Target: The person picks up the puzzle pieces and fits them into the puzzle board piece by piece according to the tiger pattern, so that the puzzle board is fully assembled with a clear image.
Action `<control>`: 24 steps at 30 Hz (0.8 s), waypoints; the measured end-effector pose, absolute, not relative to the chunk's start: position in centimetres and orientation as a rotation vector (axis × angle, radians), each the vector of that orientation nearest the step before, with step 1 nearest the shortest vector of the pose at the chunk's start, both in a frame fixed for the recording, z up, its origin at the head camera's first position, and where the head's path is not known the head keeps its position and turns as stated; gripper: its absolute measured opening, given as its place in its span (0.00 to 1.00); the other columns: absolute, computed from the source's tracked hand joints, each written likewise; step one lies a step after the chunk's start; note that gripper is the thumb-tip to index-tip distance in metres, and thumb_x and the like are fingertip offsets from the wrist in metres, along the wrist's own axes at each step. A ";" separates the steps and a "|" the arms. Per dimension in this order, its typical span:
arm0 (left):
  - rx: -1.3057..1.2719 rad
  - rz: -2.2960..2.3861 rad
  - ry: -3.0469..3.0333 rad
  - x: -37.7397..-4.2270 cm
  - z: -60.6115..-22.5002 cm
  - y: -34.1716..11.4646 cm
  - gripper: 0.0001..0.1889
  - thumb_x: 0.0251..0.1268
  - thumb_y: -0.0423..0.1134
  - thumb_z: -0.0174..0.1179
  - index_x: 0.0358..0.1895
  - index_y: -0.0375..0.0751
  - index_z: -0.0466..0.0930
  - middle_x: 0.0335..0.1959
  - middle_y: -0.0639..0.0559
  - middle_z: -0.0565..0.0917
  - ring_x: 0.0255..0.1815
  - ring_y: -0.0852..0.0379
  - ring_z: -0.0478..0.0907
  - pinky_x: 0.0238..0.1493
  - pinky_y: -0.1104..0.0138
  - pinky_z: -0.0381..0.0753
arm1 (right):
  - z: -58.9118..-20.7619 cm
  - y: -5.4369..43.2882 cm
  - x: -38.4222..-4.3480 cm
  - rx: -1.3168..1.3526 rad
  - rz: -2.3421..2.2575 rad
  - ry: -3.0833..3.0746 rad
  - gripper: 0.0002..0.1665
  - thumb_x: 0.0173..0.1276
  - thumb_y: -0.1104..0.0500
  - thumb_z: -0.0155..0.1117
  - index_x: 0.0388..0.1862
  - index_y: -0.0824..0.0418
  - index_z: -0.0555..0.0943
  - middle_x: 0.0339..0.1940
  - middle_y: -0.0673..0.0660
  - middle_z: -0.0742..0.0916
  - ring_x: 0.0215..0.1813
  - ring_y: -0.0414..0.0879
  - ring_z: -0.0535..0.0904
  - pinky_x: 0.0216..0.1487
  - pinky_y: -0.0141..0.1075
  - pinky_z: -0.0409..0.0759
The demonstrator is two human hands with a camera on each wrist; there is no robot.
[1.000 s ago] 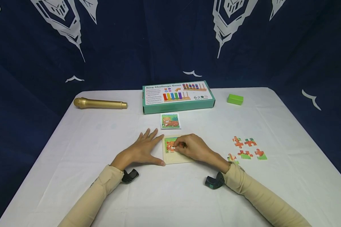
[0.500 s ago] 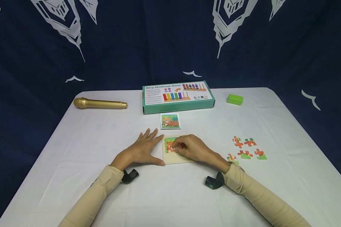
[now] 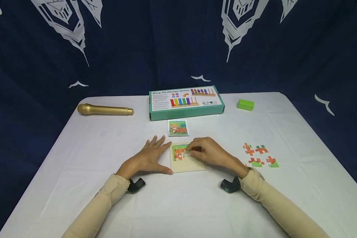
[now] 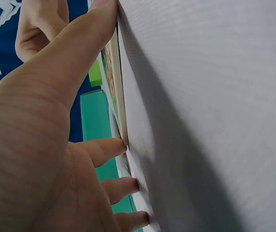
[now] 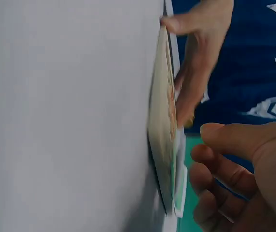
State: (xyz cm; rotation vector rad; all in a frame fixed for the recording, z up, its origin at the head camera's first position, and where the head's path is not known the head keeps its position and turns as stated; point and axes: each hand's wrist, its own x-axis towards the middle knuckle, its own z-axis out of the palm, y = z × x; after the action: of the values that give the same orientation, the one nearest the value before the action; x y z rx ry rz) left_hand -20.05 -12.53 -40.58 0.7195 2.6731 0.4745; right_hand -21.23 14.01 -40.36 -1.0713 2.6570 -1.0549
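My left hand point(image 3: 144, 160) is spread flat at the left of a small wooden puzzle board point(image 3: 188, 167), its thumb and index finger straight against the board's edge. Fitted pieces with a tiger's head point(image 3: 178, 154) fill the board's upper left; bare wood shows below. My right hand point(image 3: 209, 151) is over the board's right side with loosely bent fingers. In the right wrist view its thumb point(image 5: 212, 133) stands slightly apart from the index finger, and no piece shows between them. The board's upper right is hidden behind this hand.
Several loose tiger jigsaw pieces point(image 3: 257, 162) lie at the right, one mostly behind the right wrist. A tiger picture card point(image 3: 178, 127) sits behind the board, before a green game box point(image 3: 186, 115). A gold microphone point(image 3: 105, 109) and a green block point(image 3: 245, 104) lie farther back.
My right hand has moved right and slightly up from the tiger's head, uncovering more of the picture and the bare board. The left hand has stayed in place.
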 end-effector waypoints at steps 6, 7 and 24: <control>0.732 0.484 2.677 -20.0 -40.7 -12.5 0.59 0.41 0.70 0.68 0.76 0.46 0.51 0.78 0.42 0.42 0.77 0.38 0.30 0.73 0.42 0.33 | -39.6 18.4 -21.6 -0.936 -1.078 2.778 0.11 0.63 0.66 0.66 0.45 0.58 0.86 0.39 0.49 0.87 0.41 0.43 0.81 0.44 0.40 0.81; 0.733 0.487 2.677 -20.0 -40.6 -12.5 0.59 0.41 0.70 0.68 0.76 0.46 0.51 0.78 0.42 0.42 0.77 0.38 0.30 0.73 0.42 0.34 | -39.4 19.4 -21.5 -0.916 -1.076 2.802 0.12 0.63 0.66 0.67 0.46 0.58 0.85 0.42 0.50 0.87 0.45 0.45 0.81 0.48 0.43 0.80; 0.735 0.497 2.667 -19.9 -40.5 -12.4 0.60 0.42 0.71 0.67 0.77 0.46 0.50 0.78 0.42 0.41 0.77 0.39 0.29 0.73 0.44 0.33 | -39.8 32.4 -20.1 -0.545 -0.969 2.895 0.27 0.60 0.57 0.71 0.58 0.64 0.78 0.71 0.69 0.67 0.74 0.70 0.50 0.66 0.69 0.50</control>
State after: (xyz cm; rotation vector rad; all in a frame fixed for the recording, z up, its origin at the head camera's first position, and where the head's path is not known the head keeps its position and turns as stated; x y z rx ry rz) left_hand -19.89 -12.45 -40.49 0.7351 2.6670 0.4968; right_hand -20.13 32.39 -39.84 -0.5452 2.8950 -0.9690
